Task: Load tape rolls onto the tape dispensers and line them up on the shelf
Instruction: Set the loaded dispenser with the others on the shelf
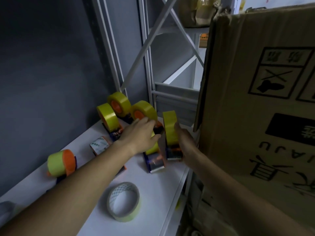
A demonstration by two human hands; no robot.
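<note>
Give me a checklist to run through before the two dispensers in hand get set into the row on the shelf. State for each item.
1. Right hand holds the right dispenser, roll loaded: ok.
2. Left hand rests on the middle dispenser: ok; firmness of grip: cannot tell.
3. Back dispensers aligned in a row: not ok, they are clustered.
4. Loose tape roll still unloaded on the shelf: not ok.
5. Cardboard box crowds the right hand: not ok.

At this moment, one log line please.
left hand: on loaded dispenser | right hand: holding second dispenser | loose roll: flat on shelf
</note>
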